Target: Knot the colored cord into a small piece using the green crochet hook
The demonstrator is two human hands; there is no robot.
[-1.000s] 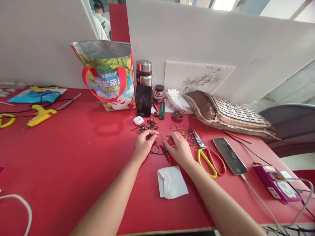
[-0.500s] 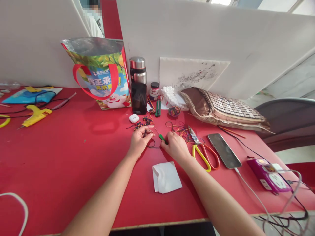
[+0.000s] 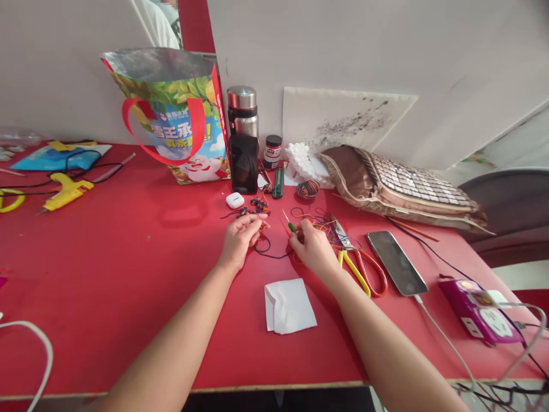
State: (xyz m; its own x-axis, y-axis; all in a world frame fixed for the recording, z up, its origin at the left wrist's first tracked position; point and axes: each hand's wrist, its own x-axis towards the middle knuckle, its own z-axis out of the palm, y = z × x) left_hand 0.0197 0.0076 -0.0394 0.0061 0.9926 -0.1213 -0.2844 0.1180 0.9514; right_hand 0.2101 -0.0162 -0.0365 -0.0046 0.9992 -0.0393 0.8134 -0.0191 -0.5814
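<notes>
My left hand [image 3: 239, 237] is closed in a pinch on a piece of dark multicoloured cord work [image 3: 259, 203], whose knotted end lies on the table beyond the fingers. My right hand [image 3: 315, 246] grips a green-handled crochet hook [image 3: 292, 227], its thin metal shaft pointing up and left, apart from the left hand. A dark strand [image 3: 274, 257] loops on the table between both hands. Loose coloured cord [image 3: 323, 220] lies tangled just beyond the right hand, near a small ball of the same cord [image 3: 307, 189]. The hook's tip is too small to make out.
Scissors [image 3: 362, 269] and a phone [image 3: 397, 262] on a cable lie to the right. A folded tissue [image 3: 290, 306] lies in front. Behind stand a shopping bag [image 3: 171, 137], a steel flask [image 3: 243, 109] and a black phone [image 3: 245, 165]. A yellow glue gun [image 3: 68, 191] lies at left.
My right hand has moved slightly right with the crochet hook, away from the left hand. The dark strand between the hands now reaches further right. The view has shifted a little.
</notes>
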